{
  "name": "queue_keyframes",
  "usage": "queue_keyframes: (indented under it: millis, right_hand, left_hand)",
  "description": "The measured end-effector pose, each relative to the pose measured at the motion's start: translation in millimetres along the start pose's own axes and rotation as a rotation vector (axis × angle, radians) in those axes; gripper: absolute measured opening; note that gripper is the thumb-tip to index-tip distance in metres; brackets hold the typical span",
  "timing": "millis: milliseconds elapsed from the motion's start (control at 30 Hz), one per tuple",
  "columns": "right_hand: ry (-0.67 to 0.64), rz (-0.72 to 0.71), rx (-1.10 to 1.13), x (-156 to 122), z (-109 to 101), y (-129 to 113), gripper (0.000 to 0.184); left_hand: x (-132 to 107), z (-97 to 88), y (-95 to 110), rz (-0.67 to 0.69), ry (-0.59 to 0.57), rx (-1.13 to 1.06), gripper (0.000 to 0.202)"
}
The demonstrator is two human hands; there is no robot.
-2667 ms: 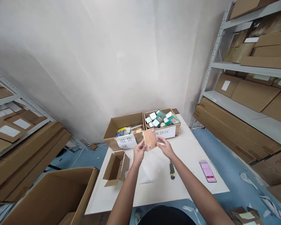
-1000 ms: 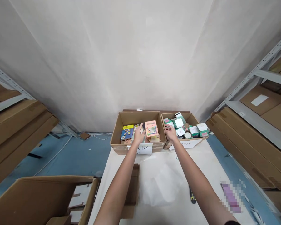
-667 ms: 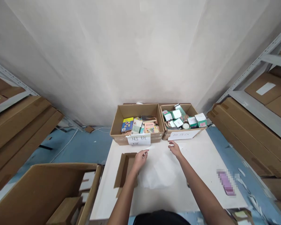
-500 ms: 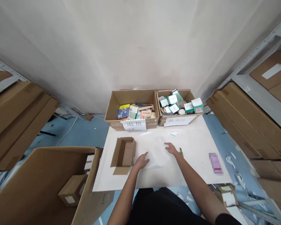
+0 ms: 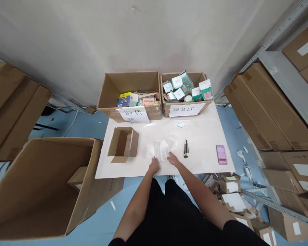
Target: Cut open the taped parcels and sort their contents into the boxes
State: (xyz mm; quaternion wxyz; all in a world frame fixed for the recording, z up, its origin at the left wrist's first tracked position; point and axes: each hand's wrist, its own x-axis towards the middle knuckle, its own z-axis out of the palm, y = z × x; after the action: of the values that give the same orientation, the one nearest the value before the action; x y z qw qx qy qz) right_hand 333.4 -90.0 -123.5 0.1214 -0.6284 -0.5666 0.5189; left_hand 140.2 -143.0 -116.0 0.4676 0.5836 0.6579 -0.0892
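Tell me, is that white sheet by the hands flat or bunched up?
Bunched up: the white sheet shows wrinkles and raised folds, with the left hand and right hand touching its near edge.

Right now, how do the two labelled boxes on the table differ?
The left labelled box is wider and part full, flat colourful packs low inside. The right labelled box is narrower, heaped with white and green cartons. Both are open brown cardboard with white paper labels.

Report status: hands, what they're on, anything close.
Hands: left hand and right hand at near edge of crumpled plastic wrap, grip unclear. Beside it, apart: utility knife right, small open box left.
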Motion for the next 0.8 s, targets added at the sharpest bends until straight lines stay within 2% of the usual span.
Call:
queue_keyframes:
  millis: [67, 200, 267, 333, 433, 500, 567, 633, 667, 733, 800]
  right_hand:
    - [0.018, 0.006, 0.072, -8, 2, -10, 0.052]
    - [0.093, 0.031, 0.451, -26, -4, -36, 0.048]
    - [0.112, 0.004, 0.512, -33, -11, -54, 0.043]
    - [0.135, -0.083, 0.455, -38, -15, -77, 0.037]
    - [0.278, -0.258, 0.336, -43, -11, -124, 0.034]
    - [0.408, -0.317, 0.254, -45, 1, -163, 0.045]
    - [0.501, -0.350, 0.164, -45, 20, -204, 0.051]
    - [0.555, -0.439, 0.073, -43, 44, -243, 0.042]
    - [0.578, -0.501, 0.029, -40, 59, -261, 0.037]
    - [0.614, -0.606, -0.071, -30, 90, -289, 0.033]
    - [0.606, -0.629, -0.196, -16, 124, -306, 0.034]
  left_hand:
    - [-4, 1.6, 13, 0.093, 0.068, -0.032, 0.089]
    - [-26, 0.9, 36, 0.479, 0.218, -0.224, 0.081]
    - [-44, -7.1, 39, 0.610, 0.227, -0.304, 0.071]
    - [-63, -25.7, 33, 0.669, 0.265, -0.349, 0.056]
    - [-90, -77.5, -1, 0.658, 0.484, -0.386, 0.041]
    - [-101, -122.9, -38, 0.586, 0.675, -0.353, 0.039]
    - [-107, -167.0, -81, 0.486, 0.798, -0.261, 0.040]
    - [-105, -199.6, -122, 0.381, 0.800, -0.141, 0.042]
    - [-103, -209.4, -139, 0.326, 0.771, -0.079, 0.045]
    - [-96, -215.4, -166, 0.227, 0.683, 0.029, 0.060]
    - [-90, -207.4, -184, 0.172, 0.590, 0.093, 0.074]
